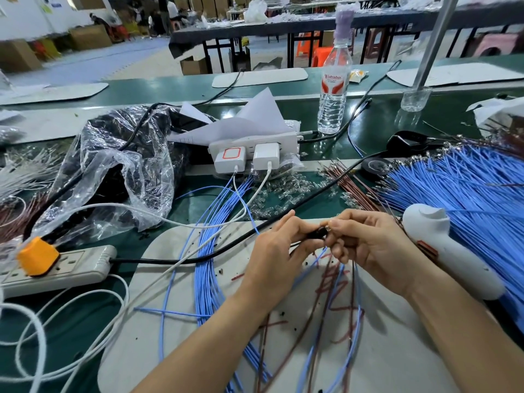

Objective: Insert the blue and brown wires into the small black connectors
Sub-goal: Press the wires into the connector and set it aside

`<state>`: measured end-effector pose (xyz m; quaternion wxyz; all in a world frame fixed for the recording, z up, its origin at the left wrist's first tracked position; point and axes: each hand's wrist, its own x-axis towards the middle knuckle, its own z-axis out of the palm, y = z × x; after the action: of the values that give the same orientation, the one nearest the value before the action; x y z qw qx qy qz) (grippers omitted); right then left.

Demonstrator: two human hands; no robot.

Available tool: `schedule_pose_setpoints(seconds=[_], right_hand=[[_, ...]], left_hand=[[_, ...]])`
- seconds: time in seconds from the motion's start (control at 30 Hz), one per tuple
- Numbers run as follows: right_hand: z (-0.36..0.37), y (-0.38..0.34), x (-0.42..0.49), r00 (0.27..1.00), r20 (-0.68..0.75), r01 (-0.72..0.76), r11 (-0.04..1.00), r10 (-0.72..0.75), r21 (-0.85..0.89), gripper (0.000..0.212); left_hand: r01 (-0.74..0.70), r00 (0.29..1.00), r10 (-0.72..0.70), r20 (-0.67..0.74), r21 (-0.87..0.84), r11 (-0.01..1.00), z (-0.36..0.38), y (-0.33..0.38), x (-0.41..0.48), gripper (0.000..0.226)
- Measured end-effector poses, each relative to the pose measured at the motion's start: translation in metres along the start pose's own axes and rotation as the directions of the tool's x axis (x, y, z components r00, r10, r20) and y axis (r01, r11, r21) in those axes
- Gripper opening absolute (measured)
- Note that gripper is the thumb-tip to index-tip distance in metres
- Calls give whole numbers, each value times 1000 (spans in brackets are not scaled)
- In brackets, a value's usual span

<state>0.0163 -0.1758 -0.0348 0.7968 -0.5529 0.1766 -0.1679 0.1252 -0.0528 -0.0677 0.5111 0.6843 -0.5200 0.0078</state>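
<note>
Green bench [158, 92] under cluttered wires, factory hall with cardboard boxes [90, 36].

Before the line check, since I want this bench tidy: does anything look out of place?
Yes: small clear parts lie scattered on the green table, and a black cable crosses the work mat.

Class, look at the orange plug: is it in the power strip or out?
In. The orange plug sits tight against the socket face of the grey power strip; no prongs show.
</note>
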Motion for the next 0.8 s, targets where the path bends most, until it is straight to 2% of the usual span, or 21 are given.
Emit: schedule_pose_setpoints(seconds=[0.17,0.3,0.5,0.6,0.8], right_hand=[[3,0,-1,999,-32,20,1000,-19,22,10],[4,-5,0,996,-81,35,996,-29,78,11],[4,-2,0,998,-58,15,996,-10,90,8],[3,1,1,999,-18,51,998,-50,48,5],[-2,-1,1,991,25,132,977,-130,-170,4]], left_hand=[[43,999,-45,-28,-63,997,2,0,-1,13],[110,993,-117,-31,-177,978,6,11,2,16],[100,994,-105,-25,-144,984,2,9,0,15],[112,993,-117,-17,-178,978,1,7,0,13],[135,991,-132,26,-251,958,0,6,-1,13]])
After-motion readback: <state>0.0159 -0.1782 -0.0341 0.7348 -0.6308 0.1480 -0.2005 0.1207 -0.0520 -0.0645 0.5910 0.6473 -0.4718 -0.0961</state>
